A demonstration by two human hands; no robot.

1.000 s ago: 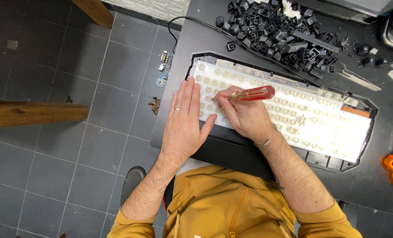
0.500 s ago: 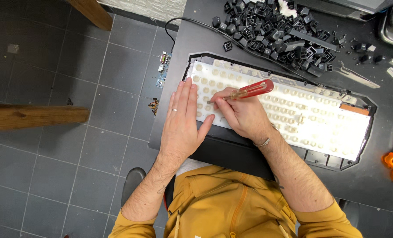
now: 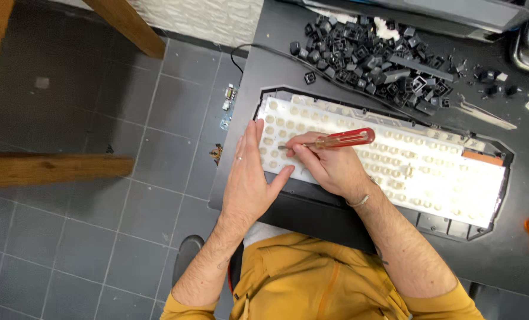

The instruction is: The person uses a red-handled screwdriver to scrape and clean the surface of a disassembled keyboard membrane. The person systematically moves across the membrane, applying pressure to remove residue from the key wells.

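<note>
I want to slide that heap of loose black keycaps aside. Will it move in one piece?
Probably not: the keycaps lie loose and separate, so they would likely scatter. They look small and hollow, so probably light. Strays already sit near the table edge.

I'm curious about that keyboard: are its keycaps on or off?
Off. The keyboard shows bare white rows of round domes, and loose black keycaps lie heaped on the table behind it. The right hand holds a red-handled screwdriver to it.

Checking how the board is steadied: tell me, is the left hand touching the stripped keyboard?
Touching. The head view shows the left hand lying flat, palm down, on the left end of the keyboard, its thumb over the white plate's lower edge.
</note>
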